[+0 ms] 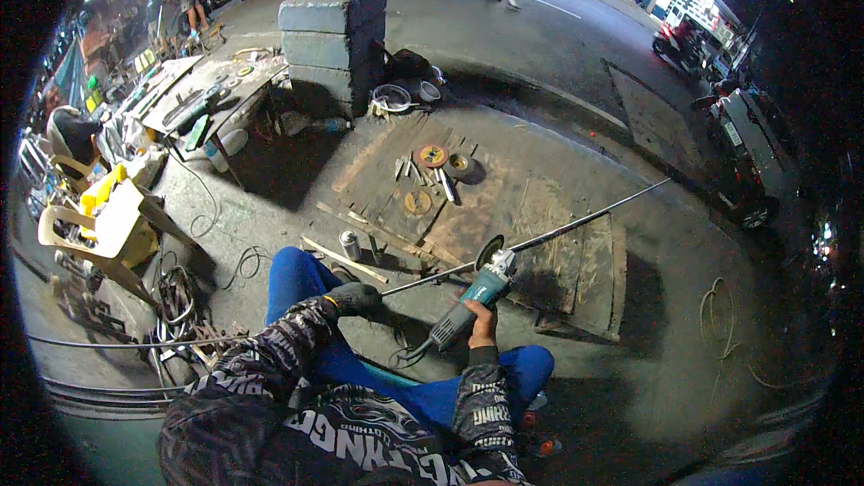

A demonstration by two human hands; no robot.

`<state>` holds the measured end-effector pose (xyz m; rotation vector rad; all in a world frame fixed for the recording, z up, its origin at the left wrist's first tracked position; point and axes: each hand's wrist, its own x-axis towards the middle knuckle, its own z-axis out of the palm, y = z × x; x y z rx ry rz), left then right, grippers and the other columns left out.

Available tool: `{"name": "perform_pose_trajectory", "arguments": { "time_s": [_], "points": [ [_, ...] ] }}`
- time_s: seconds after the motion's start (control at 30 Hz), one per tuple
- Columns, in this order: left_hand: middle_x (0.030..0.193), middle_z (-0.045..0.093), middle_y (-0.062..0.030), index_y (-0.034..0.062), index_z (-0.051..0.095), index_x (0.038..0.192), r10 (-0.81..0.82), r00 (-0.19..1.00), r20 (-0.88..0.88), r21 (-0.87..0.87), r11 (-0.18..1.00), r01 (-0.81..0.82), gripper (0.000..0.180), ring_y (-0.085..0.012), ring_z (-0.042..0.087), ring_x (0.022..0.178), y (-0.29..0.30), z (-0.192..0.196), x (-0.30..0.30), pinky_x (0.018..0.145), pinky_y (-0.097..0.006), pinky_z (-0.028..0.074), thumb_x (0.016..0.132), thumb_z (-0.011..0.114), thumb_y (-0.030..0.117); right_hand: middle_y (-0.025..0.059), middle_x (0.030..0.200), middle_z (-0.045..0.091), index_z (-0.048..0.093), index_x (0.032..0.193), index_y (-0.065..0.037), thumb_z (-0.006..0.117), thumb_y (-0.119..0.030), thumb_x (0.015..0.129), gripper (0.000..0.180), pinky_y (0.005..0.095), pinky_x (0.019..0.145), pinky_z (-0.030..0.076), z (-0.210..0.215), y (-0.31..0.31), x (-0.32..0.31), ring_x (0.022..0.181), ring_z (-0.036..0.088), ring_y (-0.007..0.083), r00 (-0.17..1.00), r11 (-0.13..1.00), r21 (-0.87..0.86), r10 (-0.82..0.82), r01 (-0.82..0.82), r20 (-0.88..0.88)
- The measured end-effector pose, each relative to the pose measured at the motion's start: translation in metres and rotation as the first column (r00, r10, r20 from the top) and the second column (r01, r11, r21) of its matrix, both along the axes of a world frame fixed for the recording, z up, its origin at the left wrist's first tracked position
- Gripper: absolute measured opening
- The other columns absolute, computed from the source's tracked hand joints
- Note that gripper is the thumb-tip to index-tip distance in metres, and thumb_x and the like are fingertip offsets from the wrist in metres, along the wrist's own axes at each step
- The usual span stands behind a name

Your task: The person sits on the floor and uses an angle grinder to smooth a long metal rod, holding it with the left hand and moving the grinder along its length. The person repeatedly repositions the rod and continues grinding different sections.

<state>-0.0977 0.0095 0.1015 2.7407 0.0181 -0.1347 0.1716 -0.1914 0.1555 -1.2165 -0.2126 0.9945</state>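
Head view. We look down on a seated person in blue trousers and a dark patterned long-sleeved top. The left hand [355, 297], in a dark glove, is closed around the near end of a long thin metal rod [540, 236], which runs up and to the right across a worn board platform [576, 261] on the pavement, its far end reaching toward the road. The right hand [481, 319], bare, is wrapped around the body of a teal angle grinder [472, 301]; we note that the grinder's disc [490, 250] stands at the rod, touching it or just beside it, about where the rod crosses the platform's near edge. We cannot tell whether the disc is spinning. The grinder's cable [409, 353] trails down between the knees.

On the platform beyond the rod lie several loose grinding discs [433, 156] and small metal pieces. A small metal can [349, 244] stands near the left knee, beside a wooden slat [342, 259]. A concrete block pillar [333, 36] rises behind the platform, with bowls at its foot. To the left we see a cluttered workbench [202, 94], a pale plastic chair [90, 225] bearing a yellow object, and coils of cable on the ground. A parked car [751, 148] stands at the right, and a person walks on the road far behind.
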Motion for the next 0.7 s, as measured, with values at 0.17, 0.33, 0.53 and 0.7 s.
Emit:
{"name": "perform_pose_trajectory", "arguments": {
  "time_s": [0.17,0.33,0.53,0.7],
  "points": [
    [0.082,0.065,-0.0094,0.0056,0.065,0.093,0.146,0.986,0.079,-0.17,0.977,-0.131,0.027,-0.0218,0.063,0.072,0.023,0.002,-0.003,0.062,-0.036,0.051,0.076,0.074,0.024,0.0176,0.125,0.054,0.041,0.127,0.004,0.061,-0.008,0.069,0.063,0.0503,0.095,0.047,-0.015,0.006,0.0,0.115,0.054,0.0384,0.98,0.986,0.152,0.09,-0.063,-0.18],
    [0.087,0.065,-0.0135,0.0073,0.063,0.092,0.282,0.956,-0.085,-0.249,0.923,-0.294,0.029,-0.0286,0.064,0.078,0.032,-0.005,-0.007,0.067,-0.039,0.051,0.082,0.063,0.034,0.0196,0.127,0.054,0.037,0.132,0.008,0.058,-0.013,0.071,0.068,0.0458,0.097,0.046,-0.026,0.007,-0.013,0.115,0.055,0.036,0.996,0.983,-0.16,0.094,-0.094,-0.013],
    [0.104,0.063,-0.0196,0.0063,0.063,0.104,0.397,0.911,-0.116,-0.327,0.851,-0.412,0.04,-0.0385,0.059,0.099,0.035,-0.02,-0.018,0.085,-0.047,0.047,0.09,0.045,0.039,0.0208,0.11,0.061,0.05,0.119,0.008,0.058,-0.013,0.072,0.051,0.0397,0.086,0.051,0.014,0.021,-0.051,0.096,0.063,0.0295,0.981,0.969,-0.148,0.192,-0.196,-0.039],
    [0.093,0.065,-0.0178,0.0057,0.062,0.095,0.439,0.888,-0.14,-0.354,0.815,-0.458,0.024,-0.0376,0.063,0.086,0.038,-0.047,-0.014,0.076,-0.045,0.05,0.086,0.05,0.025,0.0185,0.093,0.066,0.056,0.101,0.009,0.064,-0.008,0.069,0.037,0.036,0.073,0.052,0.034,0.046,-0.048,0.08,0.065,0.0254,0.963,0.921,-0.355,0.223,-0.159,0.149]
  ]
}}
